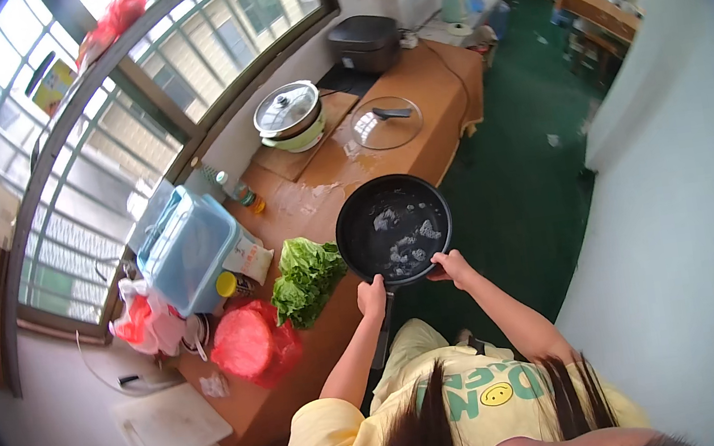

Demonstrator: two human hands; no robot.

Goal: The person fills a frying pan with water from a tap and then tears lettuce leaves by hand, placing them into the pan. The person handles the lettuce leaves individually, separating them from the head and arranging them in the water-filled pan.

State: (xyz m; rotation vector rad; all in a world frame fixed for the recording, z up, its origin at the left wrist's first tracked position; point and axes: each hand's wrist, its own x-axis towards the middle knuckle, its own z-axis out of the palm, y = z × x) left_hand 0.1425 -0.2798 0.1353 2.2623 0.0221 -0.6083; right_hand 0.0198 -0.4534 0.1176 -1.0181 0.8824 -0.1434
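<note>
Your left fingers and right fingers are closed on the pan, seemingly mid-carry; keep it level next

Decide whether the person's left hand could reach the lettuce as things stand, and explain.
Probably yes: the lettuce lies close to the left hand, with nothing visible between them. That hand grips the frying pan, though, so the right hand, holding its rim, would likely have to bear it alone.

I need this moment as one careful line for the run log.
left hand: holds round black frying pan by rim | right hand: same rim | pan interior: whitish patches | leafy green lettuce: on brown table
</note>
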